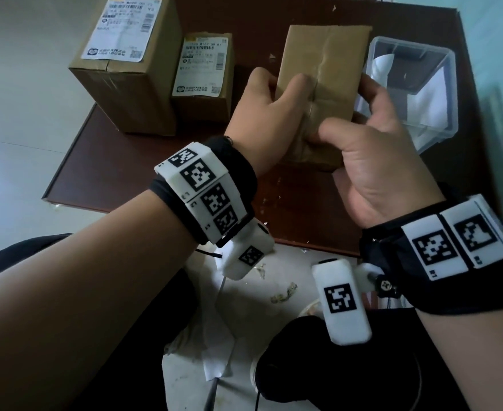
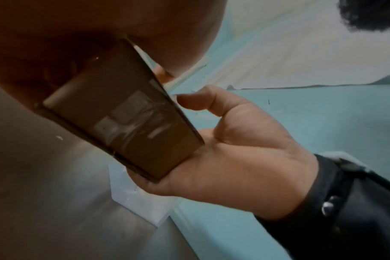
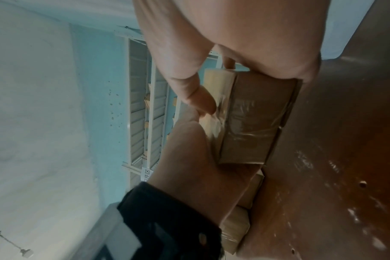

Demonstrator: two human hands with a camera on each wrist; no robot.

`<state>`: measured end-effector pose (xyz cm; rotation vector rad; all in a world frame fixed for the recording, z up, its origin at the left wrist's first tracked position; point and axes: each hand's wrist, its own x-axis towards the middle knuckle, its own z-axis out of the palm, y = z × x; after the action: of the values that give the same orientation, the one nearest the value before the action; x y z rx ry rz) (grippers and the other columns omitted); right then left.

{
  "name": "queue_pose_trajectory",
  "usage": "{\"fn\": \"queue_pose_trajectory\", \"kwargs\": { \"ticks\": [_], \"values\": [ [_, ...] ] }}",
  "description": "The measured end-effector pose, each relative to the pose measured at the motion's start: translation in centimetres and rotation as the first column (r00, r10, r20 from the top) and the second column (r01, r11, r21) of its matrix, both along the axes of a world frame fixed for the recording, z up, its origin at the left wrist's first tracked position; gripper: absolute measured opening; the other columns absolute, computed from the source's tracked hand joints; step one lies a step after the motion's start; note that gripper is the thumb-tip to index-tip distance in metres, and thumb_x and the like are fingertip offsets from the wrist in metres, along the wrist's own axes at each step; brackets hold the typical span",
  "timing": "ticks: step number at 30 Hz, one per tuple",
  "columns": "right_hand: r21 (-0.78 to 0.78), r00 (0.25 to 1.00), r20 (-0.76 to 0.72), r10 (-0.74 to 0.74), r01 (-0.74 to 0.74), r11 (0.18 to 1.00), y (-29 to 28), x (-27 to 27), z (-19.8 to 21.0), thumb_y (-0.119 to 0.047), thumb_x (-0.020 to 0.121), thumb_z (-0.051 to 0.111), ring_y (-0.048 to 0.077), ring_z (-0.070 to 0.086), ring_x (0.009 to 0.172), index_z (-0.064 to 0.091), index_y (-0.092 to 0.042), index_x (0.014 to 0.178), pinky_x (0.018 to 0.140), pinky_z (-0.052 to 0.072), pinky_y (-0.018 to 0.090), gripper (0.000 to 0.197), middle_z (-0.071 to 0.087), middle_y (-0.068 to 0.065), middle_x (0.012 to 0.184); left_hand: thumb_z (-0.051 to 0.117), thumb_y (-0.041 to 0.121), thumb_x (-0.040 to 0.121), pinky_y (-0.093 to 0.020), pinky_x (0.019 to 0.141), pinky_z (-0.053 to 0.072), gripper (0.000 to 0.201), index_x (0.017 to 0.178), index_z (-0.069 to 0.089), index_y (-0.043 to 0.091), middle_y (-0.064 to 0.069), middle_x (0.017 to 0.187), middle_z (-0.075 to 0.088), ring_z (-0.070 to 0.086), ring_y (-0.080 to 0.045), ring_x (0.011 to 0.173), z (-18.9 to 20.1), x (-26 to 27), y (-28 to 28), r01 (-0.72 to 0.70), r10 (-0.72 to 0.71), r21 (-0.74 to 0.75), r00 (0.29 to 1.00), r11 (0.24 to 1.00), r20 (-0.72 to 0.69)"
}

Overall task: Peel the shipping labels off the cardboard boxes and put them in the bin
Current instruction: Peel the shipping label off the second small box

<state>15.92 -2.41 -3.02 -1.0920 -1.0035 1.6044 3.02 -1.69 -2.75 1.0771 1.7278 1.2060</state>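
Both hands hold a small brown cardboard box (image 1: pixel 324 69) just above the brown table (image 1: pixel 143 164). My left hand (image 1: pixel 274 99) grips its left side, thumb over the top. My right hand (image 1: pixel 375 123) grips the right side, its thumb lying on the clear tape seam. The left wrist view shows a taped face of this box (image 2: pixel 122 119), and so does the right wrist view (image 3: pixel 256 119); no label shows on it. At the left stand a large box (image 1: pixel 131 93) with a white label (image 1: pixel 125 28) and a small box (image 1: pixel 203 108) with its own label (image 1: pixel 203 66). A clear plastic bin (image 1: pixel 440 93) at the right holds white paper.
The table's near edge runs just under my wrists. White paper and torn scraps (image 1: pixel 214 336) lie on the pale floor below it. The bin stands close to the table's right edge, right beside the held box.
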Motion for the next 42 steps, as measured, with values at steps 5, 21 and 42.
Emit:
{"fn": "queue_pose_trajectory", "kwargs": {
  "ticks": [5,21,42],
  "values": [
    [0.038,0.994,0.041,-0.101,0.099,0.994,0.2,0.3,0.1,-0.001,0.072,0.071,0.030,0.075,0.112,0.046,-0.026,0.143,0.096,0.062,0.055,0.079,0.073,0.014,0.126,0.058,0.019,0.097,-0.024,0.052,0.049,0.023,0.117,0.051,0.009,0.000,0.085,0.059,0.059,-0.004,0.059,0.5,0.0,-0.1,0.158,-0.149,-0.020,0.962,0.987,0.228],
    [-0.002,0.983,0.108,-0.146,0.147,0.989,1.0,-0.1,-0.5,-0.019,0.076,0.068,0.023,0.074,0.112,0.047,-0.029,0.139,0.100,0.060,0.052,0.068,0.073,0.005,0.123,0.071,0.013,0.084,-0.039,0.075,0.063,0.062,0.138,0.041,0.017,-0.012,0.120,0.064,0.073,-0.024,0.093,0.6,-1.1,0.2,0.350,-0.325,-0.039,0.902,0.936,0.286],
    [0.012,0.998,0.018,-0.062,0.061,0.998,1.5,-1.1,-1.8,-0.024,0.088,0.064,0.028,0.072,0.120,0.039,-0.023,0.157,0.098,0.060,0.056,0.073,0.069,0.011,0.135,0.061,0.044,0.099,-0.023,0.064,0.058,0.040,0.118,0.045,0.013,0.002,0.100,0.061,0.068,-0.008,0.083,0.0,-0.8,0.3,0.094,-0.082,-0.072,0.985,0.993,0.155]
  ]
}}
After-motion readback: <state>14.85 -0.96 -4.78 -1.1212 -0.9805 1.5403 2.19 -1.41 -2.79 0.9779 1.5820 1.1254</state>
